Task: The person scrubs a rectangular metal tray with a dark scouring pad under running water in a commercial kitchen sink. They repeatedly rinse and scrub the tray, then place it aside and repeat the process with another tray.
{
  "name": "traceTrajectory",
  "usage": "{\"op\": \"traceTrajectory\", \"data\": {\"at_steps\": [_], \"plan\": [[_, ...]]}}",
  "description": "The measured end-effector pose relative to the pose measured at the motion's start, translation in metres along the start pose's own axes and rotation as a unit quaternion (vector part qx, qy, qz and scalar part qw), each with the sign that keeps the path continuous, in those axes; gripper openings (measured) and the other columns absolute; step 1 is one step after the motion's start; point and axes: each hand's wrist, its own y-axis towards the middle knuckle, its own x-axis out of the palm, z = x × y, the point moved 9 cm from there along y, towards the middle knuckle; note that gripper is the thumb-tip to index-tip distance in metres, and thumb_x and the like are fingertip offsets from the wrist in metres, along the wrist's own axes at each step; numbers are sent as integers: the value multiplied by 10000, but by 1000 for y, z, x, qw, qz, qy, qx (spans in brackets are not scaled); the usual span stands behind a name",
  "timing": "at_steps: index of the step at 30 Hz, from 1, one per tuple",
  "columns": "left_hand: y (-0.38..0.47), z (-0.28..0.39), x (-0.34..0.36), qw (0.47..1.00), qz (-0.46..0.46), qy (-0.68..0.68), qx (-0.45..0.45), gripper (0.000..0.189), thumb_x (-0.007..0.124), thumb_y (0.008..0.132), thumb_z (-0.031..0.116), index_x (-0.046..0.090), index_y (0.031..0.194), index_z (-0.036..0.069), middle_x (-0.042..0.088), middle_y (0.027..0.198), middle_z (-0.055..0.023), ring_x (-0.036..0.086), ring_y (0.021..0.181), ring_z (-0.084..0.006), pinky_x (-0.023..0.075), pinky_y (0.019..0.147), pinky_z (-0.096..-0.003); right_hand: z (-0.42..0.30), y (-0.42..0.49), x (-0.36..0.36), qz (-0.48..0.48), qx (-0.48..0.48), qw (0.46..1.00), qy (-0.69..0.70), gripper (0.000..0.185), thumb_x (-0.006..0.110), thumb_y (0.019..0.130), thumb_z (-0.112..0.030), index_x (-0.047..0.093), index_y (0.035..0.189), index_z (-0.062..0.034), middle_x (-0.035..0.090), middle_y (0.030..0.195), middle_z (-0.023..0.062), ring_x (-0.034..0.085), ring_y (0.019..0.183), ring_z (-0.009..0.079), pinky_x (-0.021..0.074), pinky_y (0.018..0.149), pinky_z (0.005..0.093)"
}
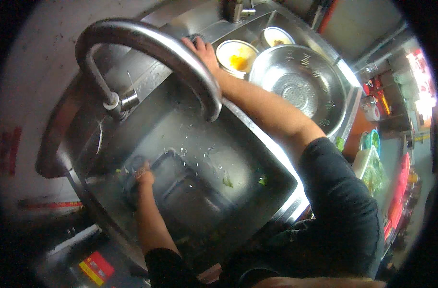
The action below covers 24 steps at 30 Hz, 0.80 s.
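Deep in the steel sink basin (273, 151), my left hand (145, 175) reaches down to a dark round thing (135, 163) at the bottom, perhaps a drain fitting. Blur and water hide its fingers, so I cannot tell whether it grips anything. My right hand (206, 54) stretches past the curved steel faucet (161, 41) to the back ledge. Its fingers curl on a small dark scourer (195, 37), partly hidden by them. Green leaf scraps (227, 180) lie in the wet basin, with another scrap (262, 180) near its right wall.
In the adjoining basin sit a large steel colander (298, 90), a bowl with yellow residue (237, 57) and another soiled bowl (277, 37). A second faucet (237, 12) stands behind them. At right, bagged greens (373, 176) lie near a blue-rimmed container (375, 139).
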Motion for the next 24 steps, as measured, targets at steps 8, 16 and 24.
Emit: {"op": "traceTrajectory", "data": {"at_steps": [8,16,24], "plan": [[-46,19,-79,997,71,5,39,170,644,772,146,599,905,50,629,930,-160,606,898,-356,483,776,-453,37,27,69,20,0,998,63,313,508,870,-260,601,1168,-249,538,1192,110,477,1152,328,456,862,504],[-89,31,-155,983,116,-11,145,205,704,735,183,587,836,50,619,859,-148,597,835,-363,473,707,-455,-5,-6,46,1,-125,989,-77,277,510,857,-234,603,1119,-238,569,1087,105,507,1105,294,484,801,467],[-200,75,-262,952,188,61,234,156,692,701,125,583,800,73,593,789,-128,599,760,-353,476,658,-460,-11,-57,14,48,-96,991,82,273,625,788,-268,608,1044,-176,580,1023,126,526,1049,320,491,811,452]]}}
